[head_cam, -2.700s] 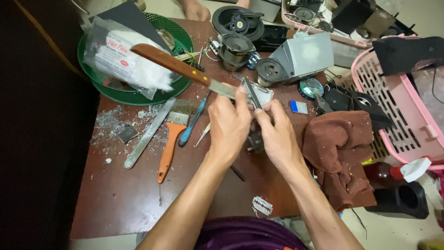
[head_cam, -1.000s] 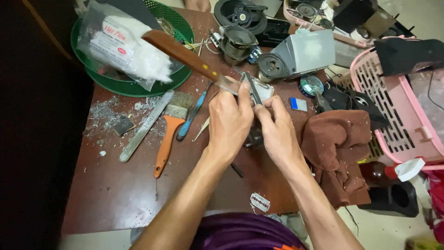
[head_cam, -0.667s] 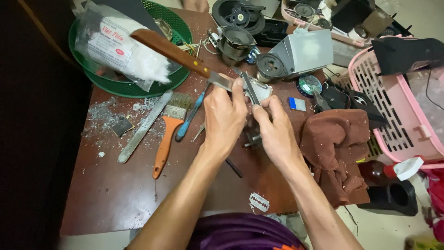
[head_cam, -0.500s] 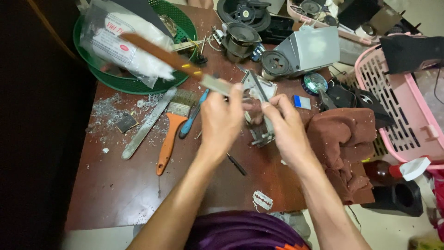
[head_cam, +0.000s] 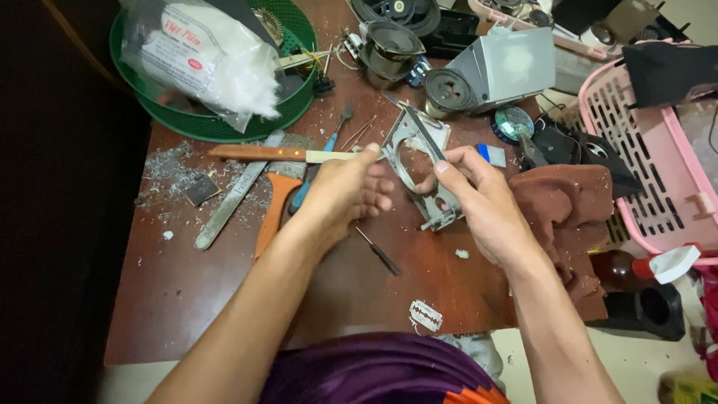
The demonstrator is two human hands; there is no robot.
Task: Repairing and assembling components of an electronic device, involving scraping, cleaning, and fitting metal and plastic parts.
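Now your 2 hands have parted: your right hand (head_cam: 479, 198) alone grips the grey metal bracket (head_cam: 420, 168), lifted just above the table (head_cam: 187, 299), while your left hand (head_cam: 340, 196) closes on the wooden-handled knife (head_cam: 277, 154), its blade drawn back from the bracket.

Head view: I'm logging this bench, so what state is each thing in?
Right hand: grips the metal frame, tilted above the table.
Left hand: loosely curled, on the knife blade.
Plastic bag: lying in the green basket.
Razor blade: flat, untouched.
Brown cloth: crumpled.
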